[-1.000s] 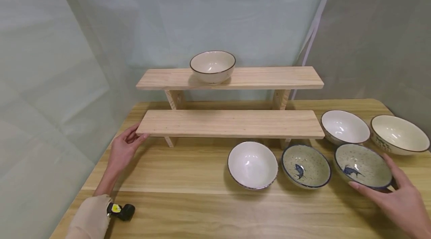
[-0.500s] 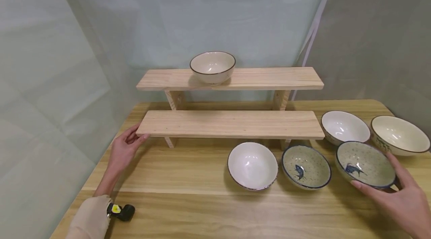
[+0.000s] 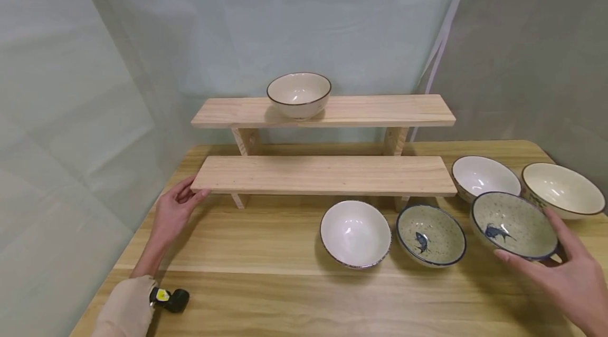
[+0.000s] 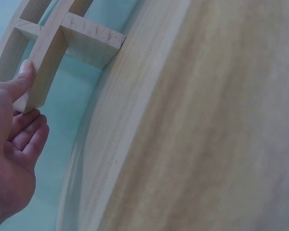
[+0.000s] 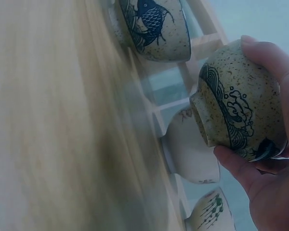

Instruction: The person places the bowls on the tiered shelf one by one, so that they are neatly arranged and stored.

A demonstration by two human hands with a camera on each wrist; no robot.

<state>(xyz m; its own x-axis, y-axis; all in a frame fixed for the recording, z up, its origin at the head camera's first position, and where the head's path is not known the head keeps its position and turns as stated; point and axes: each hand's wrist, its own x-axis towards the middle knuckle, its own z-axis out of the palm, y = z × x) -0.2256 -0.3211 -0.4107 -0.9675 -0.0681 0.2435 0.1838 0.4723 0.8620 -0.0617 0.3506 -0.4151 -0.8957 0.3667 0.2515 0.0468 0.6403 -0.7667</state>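
My left hand (image 3: 172,214) pinches the left end of the lower board of a two-tier wooden shelf (image 3: 323,174). In the left wrist view, the thumb lies on one face of the board (image 4: 48,72) and the fingers curl at its end. On the right, my right hand (image 3: 567,276) grips a speckled grey-green bowl (image 3: 515,221) with a blue rim and a blue fish inside. The right wrist view shows this bowl (image 5: 241,103) raised off the table, its foot and wave pattern visible. A matching fish bowl (image 3: 431,235) stands to its left.
A cream bowl (image 3: 299,95) with a dark rim sits on the upper board. In front of the shelf stands a white bowl (image 3: 356,234). Behind the held bowl are another white bowl (image 3: 485,176) and a cream bowl (image 3: 562,188). Pale cloth (image 3: 332,20) hangs behind the table.
The speckled bowl in my right hand has risen slightly and now overlaps the white bowl behind it. My left hand has stayed on the shelf end.
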